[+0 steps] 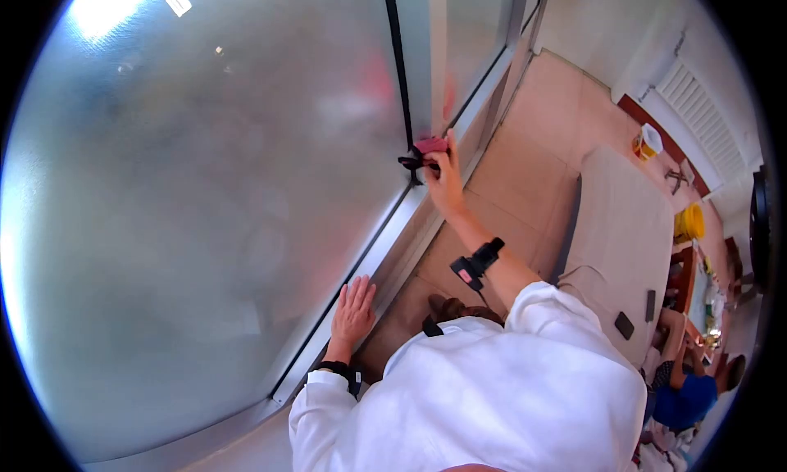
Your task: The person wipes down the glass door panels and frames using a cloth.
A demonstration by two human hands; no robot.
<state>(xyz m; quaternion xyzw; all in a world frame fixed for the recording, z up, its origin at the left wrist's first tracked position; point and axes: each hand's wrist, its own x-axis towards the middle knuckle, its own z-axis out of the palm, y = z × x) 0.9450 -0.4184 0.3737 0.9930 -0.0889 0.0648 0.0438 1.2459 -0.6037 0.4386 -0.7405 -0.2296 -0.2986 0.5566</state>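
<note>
My right hand (445,181) grips a bunched pink and black cloth (430,147) against the foot of the upright metal post (420,62), where it meets the lower rail. Part of the cloth is hidden behind my fingers. My left hand (352,310) lies flat with fingers stretched out on the metal window rail (385,241), at the lower edge of the large frosted glass pane (213,193). Nothing is in that hand. Both wrists wear black bands, and the right one carries a small box.
A grey-covered couch or bed (619,218) stands to the right, with a phone (625,325) on it. Beyond are a yellow bucket (689,224) and a white-and-yellow container (648,142). A person in blue (687,400) sits at the lower right. Tiled floor (533,152) lies between.
</note>
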